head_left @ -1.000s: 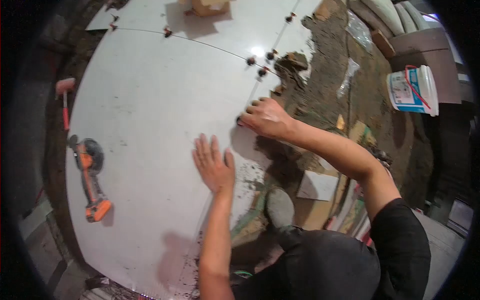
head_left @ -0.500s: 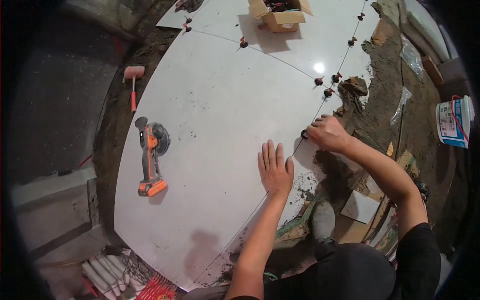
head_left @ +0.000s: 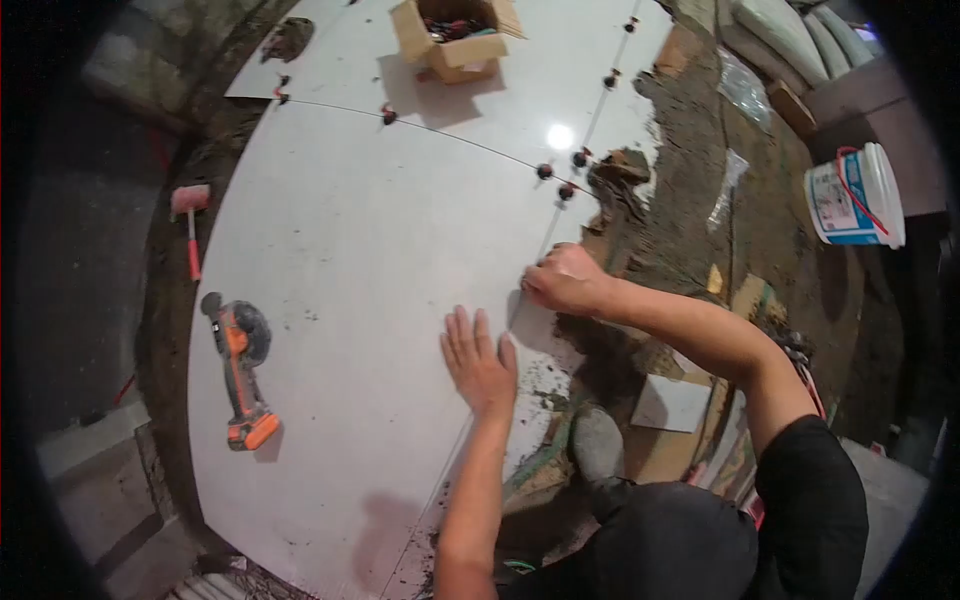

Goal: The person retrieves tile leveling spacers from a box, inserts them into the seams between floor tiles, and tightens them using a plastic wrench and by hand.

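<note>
My left hand (head_left: 482,365) lies flat with its fingers spread on the large white tile (head_left: 340,330), beside the seam. Up and to the right, my right hand (head_left: 565,280) is closed at the seam; its fingers hide most of what they hold, which looked like a small black round piece a moment ago. Further along the seam stand black and red clips, one of them (head_left: 567,191) nearest my right hand. On the left part of the tile rests an orange and grey power tool (head_left: 240,370).
An open cardboard box (head_left: 465,50) sits on the far tile. A pink mallet (head_left: 191,225) lies off the left edge. Wet mortar (head_left: 690,150) borders the right side, with a white bucket (head_left: 850,195) beyond. A small tile piece (head_left: 672,402) lies near my knee.
The camera view has swung right and then back left. My left hand stays flat on the tile, and my right hand stays at the seam, its fingers now covering the black piece.
</note>
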### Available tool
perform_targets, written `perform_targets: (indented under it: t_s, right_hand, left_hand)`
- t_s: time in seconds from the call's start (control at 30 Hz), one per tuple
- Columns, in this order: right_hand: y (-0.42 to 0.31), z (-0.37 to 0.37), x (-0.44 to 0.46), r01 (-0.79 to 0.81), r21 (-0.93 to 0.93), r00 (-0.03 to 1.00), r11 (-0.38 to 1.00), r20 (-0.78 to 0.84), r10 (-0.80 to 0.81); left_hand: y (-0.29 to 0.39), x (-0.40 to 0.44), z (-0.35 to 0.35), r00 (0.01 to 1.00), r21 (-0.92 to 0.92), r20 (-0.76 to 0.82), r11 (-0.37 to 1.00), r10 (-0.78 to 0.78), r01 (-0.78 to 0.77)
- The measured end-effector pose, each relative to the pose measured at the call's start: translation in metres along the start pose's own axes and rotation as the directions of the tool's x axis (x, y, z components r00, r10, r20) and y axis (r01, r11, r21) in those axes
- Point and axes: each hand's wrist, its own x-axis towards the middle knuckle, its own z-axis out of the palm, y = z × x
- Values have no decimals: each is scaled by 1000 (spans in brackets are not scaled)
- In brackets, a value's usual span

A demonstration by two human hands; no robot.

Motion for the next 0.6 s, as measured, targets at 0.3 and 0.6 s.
perform_targets:
  t_s: [0.3,0.6]
  right_hand:
    - [-20,8,-7,-145,17,982,989,-121,146]
    - [20,-22,-41,-335,315,916,888,-112,385]
  left_hand:
    - [4,-3,-3,1000,23,28,1000,-13,13]
    - [21,23,-15,991,-259,67,957,-115,128]
